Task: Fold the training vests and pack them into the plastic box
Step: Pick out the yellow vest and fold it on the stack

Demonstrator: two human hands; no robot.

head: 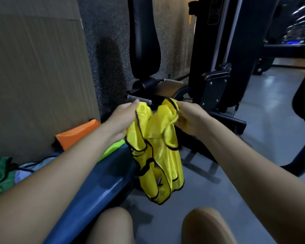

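Yellow vest (157, 155) hangs pinched at its top by both hands, left hand (121, 118) and right hand (188, 118)

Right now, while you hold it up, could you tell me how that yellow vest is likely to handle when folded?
Probably floppy: the vest hangs limp and bunched from both hands. Likely light, since pinched top edges carry it. Its shiny fabric may be slippery, so folds could slide open unless pressed flat.
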